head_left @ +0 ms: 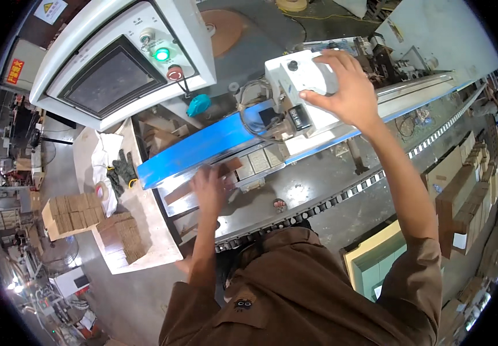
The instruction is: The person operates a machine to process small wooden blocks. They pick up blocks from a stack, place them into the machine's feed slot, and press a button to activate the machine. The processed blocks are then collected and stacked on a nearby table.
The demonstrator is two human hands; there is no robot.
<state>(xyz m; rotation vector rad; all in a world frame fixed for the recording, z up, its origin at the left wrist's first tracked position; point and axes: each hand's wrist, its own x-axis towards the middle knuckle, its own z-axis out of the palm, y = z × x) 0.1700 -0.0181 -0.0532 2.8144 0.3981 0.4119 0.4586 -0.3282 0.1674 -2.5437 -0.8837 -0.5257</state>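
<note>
Beside the long, flat-sided blue beam [203,136], a brown strip under one hand

Look at the left hand [207,187]: it's blurred, down over a flat, narrow, reddish-brown strip [230,166] that shows on both sides of it. The strip lies along the near side of the beam, on a shiny metal bed [181,205]. Pinching or just pressing? I can't tell from here.

Over to the right hand, well apart from the left: fingers and thumb spread wide across the top of a white, box-shaped machine housing [302,79]. How hard it bears down, I can't say. A small black counter-like block [299,117] sits on the housing's near face, and up on the pale control cabinet [205,49] a round button glows green [162,55].

My call: this is the placing step, lining the strip up on the bed while the other hand steadies or works the housing. The next move, I'd judge, calls for the strip flat and square to the beam, with the left fingertips clear of the mechanism. Off left, two stacks of brown, cardboard-like pieces [79,212] [125,239] wait by the pale worktable's edge [159,245].
</note>
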